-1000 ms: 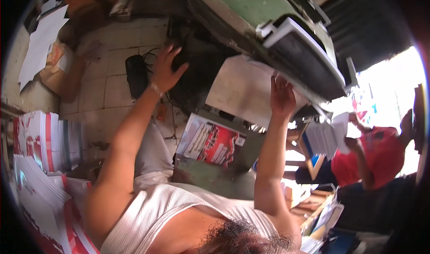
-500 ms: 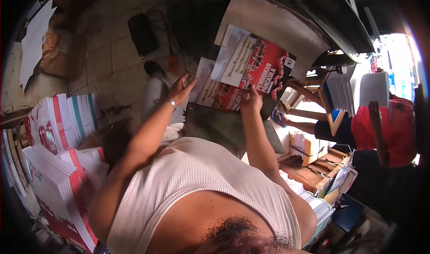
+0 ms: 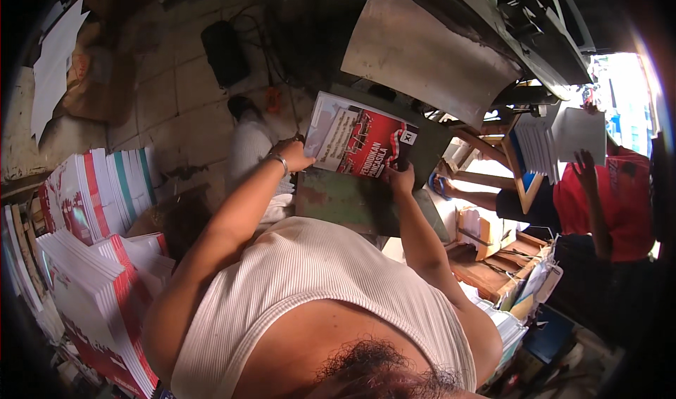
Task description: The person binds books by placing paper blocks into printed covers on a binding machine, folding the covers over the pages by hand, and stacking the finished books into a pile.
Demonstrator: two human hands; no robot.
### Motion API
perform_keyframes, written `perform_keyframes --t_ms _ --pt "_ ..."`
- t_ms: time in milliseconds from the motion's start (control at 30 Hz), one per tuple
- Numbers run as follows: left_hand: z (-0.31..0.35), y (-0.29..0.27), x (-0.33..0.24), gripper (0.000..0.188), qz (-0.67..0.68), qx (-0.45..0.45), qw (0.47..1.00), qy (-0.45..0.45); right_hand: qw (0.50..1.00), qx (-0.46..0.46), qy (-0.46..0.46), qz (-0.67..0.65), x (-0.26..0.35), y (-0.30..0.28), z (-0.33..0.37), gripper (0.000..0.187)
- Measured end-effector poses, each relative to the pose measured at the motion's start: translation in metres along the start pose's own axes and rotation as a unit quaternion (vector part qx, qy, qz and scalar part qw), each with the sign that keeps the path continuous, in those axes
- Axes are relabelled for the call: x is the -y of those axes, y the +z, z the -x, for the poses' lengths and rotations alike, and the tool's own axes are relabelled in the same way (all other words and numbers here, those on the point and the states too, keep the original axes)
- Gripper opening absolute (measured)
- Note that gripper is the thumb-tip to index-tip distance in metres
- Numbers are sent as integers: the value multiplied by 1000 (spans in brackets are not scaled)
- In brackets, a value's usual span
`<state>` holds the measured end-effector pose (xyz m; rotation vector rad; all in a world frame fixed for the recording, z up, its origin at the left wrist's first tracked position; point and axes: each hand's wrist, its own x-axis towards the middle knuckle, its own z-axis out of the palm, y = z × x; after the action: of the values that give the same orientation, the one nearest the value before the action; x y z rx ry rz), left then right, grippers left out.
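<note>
Booklet (image 3: 358,140), flat, rectangular, worn green tabletop (image 3: 334,205)

The person wore a white, finely ribbed sleeveless top (image 3: 320,258) with a deep, rounded neckline edged by a smooth band. Arms (image 3: 232,216) and fingers (image 3: 308,161) were bare, with a narrow silvery bracelet (image 3: 283,162) around the left wrist. Below were pale grey trousers (image 3: 252,152) and dark footwear (image 3: 241,107), its kind unclear in the dim light.

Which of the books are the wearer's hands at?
The red-and-grey covered book over the green surface, left hand and right hand at its near edge; the red-banded books stand apart, far left.
</note>
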<state>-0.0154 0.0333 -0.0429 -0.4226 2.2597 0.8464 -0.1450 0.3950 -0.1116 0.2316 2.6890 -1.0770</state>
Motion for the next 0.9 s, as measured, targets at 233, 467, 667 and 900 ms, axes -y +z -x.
perform_keyframes --t_ms 233,467,667,900 --pt "7 15 20 49 17 -71 997 33 999 -41 3 0 77 6 49 105" --pt "0 14 13 52 -23 -36 999 11 989 -98 -54 97 119 24 64 130" --pt "-6 23 13 53 8 -82 996 -18 991 49 81 -95 117 -12 63 134" --pt "7 16 10 54 -6 -97 995 0 948 -32 -183 258 135 11 76 129"
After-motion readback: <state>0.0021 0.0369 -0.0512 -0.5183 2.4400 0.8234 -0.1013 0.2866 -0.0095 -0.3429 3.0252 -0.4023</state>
